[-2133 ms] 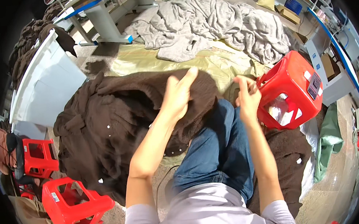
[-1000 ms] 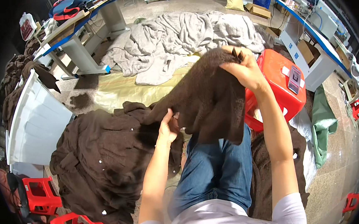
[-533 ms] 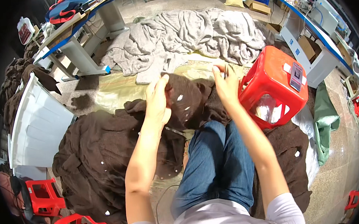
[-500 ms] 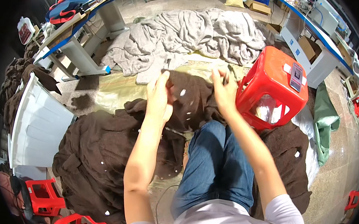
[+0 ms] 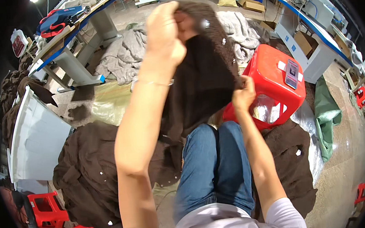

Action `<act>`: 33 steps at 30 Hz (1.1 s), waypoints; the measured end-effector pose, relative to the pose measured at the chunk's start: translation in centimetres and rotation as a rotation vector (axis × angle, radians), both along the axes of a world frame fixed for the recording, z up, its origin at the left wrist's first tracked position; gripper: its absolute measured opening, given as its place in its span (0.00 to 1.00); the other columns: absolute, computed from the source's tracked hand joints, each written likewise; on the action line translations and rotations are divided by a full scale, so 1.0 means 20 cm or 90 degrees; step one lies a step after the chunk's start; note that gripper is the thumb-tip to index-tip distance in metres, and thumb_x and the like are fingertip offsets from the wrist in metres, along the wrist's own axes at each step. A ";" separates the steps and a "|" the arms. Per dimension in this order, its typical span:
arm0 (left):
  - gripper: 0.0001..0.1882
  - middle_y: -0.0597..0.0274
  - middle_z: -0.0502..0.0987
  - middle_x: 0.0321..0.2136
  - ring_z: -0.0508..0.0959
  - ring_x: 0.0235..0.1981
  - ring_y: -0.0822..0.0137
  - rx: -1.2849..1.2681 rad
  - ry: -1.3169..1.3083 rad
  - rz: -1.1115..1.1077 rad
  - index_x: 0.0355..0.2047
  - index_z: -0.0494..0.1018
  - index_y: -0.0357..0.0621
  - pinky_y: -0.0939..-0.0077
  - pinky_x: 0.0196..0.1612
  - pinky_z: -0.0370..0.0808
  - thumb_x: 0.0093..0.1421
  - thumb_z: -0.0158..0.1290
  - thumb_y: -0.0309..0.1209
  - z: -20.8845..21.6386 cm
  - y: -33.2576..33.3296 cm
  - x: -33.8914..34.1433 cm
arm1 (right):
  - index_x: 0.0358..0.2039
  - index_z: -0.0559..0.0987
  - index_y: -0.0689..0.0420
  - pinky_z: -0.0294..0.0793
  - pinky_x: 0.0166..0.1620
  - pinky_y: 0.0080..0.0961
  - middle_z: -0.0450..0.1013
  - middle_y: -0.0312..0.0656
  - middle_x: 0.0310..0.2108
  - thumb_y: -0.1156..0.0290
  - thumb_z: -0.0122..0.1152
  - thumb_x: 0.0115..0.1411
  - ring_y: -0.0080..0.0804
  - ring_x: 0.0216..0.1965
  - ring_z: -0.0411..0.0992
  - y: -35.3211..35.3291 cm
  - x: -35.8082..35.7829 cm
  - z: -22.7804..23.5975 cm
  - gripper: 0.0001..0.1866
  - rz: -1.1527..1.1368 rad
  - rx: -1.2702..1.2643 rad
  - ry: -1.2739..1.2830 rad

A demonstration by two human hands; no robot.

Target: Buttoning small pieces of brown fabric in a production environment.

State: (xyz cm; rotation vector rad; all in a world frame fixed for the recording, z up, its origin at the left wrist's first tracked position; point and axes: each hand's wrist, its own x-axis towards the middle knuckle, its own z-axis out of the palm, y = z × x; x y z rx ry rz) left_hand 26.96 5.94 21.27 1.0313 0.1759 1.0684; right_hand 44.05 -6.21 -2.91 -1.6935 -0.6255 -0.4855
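Note:
A dark brown fabric piece (image 5: 201,78) with small white specks along one side hangs stretched in front of my knees. My left hand (image 5: 164,34) is raised high, its fingers closed on the fabric's upper edge. Lower down, beside the red stool, my right hand (image 5: 244,95) pinches the fabric's right edge. On the floor to my left lies a heap of the same brown fabric (image 5: 93,162), with a few white bits on it. More brown fabric (image 5: 292,165) is spread at my right.
A red plastic stool (image 5: 268,67) with a phone (image 5: 292,74) on top stands close to my right hand. Ahead lies a grey fabric pile (image 5: 121,54) beside yellowish sheeting (image 5: 110,103). A white bin (image 5: 40,136) is at left; workbenches (image 5: 74,43) flank both sides.
My left hand has risen, lifting the brown fabric from near my knees into a hanging sheet. My right hand has come down slightly to the right and now grips its edge.

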 end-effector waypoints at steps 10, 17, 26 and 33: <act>0.09 0.56 0.78 0.27 0.81 0.28 0.54 -0.434 0.170 -0.023 0.41 0.67 0.49 0.53 0.33 0.80 0.66 0.47 0.38 -1.21 -0.64 -1.09 | 0.41 0.75 0.63 0.68 0.52 0.23 0.71 0.41 0.39 0.95 0.43 0.43 0.31 0.45 0.70 -1.30 -0.02 -0.19 0.25 0.139 -0.045 -0.095; 0.07 0.64 0.76 0.24 0.76 0.23 0.70 -0.497 0.347 0.063 0.38 0.67 0.50 0.69 0.31 0.78 0.66 0.50 0.37 -1.84 -0.82 -1.13 | 0.38 0.75 0.62 0.70 0.49 0.25 0.71 0.43 0.36 0.91 0.46 0.46 0.37 0.41 0.73 -1.59 -0.46 -0.69 0.19 0.135 -0.277 0.134; 0.16 0.67 0.76 0.37 0.75 0.35 0.76 -0.409 0.274 0.099 0.55 0.67 0.49 0.79 0.37 0.73 0.68 0.48 0.35 -1.66 -1.01 -1.04 | 0.41 0.75 0.63 0.68 0.46 0.24 0.65 0.41 0.41 0.86 0.51 0.54 0.32 0.38 0.66 -1.50 -0.55 -0.55 0.14 0.020 -0.367 0.167; 0.23 0.67 0.76 0.40 0.75 0.40 0.78 -0.273 0.251 0.075 0.52 0.69 0.40 0.83 0.46 0.73 0.57 0.55 0.12 -1.66 -1.05 -1.04 | 0.51 0.74 0.61 0.65 0.45 0.20 0.66 0.35 0.41 0.74 0.47 0.69 0.22 0.37 0.64 -1.45 -0.69 -0.42 0.13 0.127 -0.263 0.233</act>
